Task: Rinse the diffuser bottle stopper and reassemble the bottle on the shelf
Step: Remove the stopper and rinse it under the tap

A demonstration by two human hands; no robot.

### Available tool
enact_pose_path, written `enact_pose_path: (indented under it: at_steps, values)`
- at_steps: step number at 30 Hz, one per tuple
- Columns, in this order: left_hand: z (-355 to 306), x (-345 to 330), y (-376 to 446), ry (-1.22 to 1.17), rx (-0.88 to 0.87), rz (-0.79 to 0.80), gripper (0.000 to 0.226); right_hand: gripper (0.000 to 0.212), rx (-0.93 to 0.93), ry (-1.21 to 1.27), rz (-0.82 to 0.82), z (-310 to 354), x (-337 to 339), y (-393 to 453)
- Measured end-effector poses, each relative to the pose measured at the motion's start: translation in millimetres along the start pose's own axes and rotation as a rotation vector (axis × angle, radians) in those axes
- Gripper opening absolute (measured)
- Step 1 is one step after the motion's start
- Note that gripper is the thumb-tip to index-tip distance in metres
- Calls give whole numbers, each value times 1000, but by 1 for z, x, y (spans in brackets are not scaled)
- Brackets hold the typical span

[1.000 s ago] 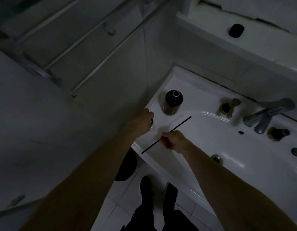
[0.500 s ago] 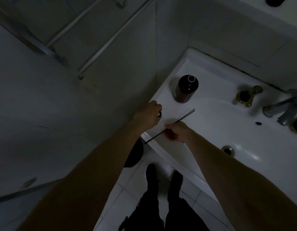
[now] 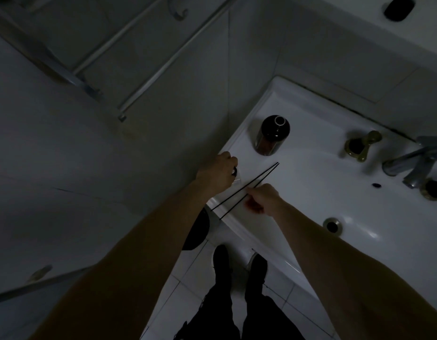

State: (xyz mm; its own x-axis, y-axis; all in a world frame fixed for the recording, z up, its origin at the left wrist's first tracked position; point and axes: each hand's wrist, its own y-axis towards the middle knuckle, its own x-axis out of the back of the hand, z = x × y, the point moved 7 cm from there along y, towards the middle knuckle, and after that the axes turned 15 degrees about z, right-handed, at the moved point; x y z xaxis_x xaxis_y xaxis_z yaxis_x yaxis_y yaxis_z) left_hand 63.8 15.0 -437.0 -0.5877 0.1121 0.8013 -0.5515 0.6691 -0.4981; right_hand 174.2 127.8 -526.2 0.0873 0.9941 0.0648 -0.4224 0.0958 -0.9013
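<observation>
Diffuser reeds, two thin black sticks (image 3: 247,190), are pinched in the right hand (image 3: 261,198) over the near rim of the white ceramic sink (image 3: 310,192). Just left, the left hand (image 3: 216,175) is curled around a small dark stopper (image 3: 234,171). Beyond both, the dark brown glass diffuser bottle (image 3: 272,134) stands upright on the sink's back left corner, mouth uncovered.

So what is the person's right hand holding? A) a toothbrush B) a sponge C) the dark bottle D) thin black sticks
D: the right hand pinches thin black reed sticks over the sink's rim, while the dark bottle stands apart, untouched, on the ledge.
</observation>
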Motion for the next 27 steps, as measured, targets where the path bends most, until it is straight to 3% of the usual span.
enact_pose_path:
  at_steps: [12, 17, 23, 27]
  values:
    - [-10, 12, -2, -4, 23, -3, 29, 27, 45, -101, -47, 8, 14, -7]
    - [-19, 21, -3, -19, 20, 14, 28, 32, 229, -318, -81, 33, 21, -20]
    - [-38, 48, -2, -20, -28, 21, 28, 80, 528, -323, 126, 69, 13, -51]
    - [-52, 67, -4, -13, -94, 7, 27, 80, 631, -342, 118, 90, 15, -71]
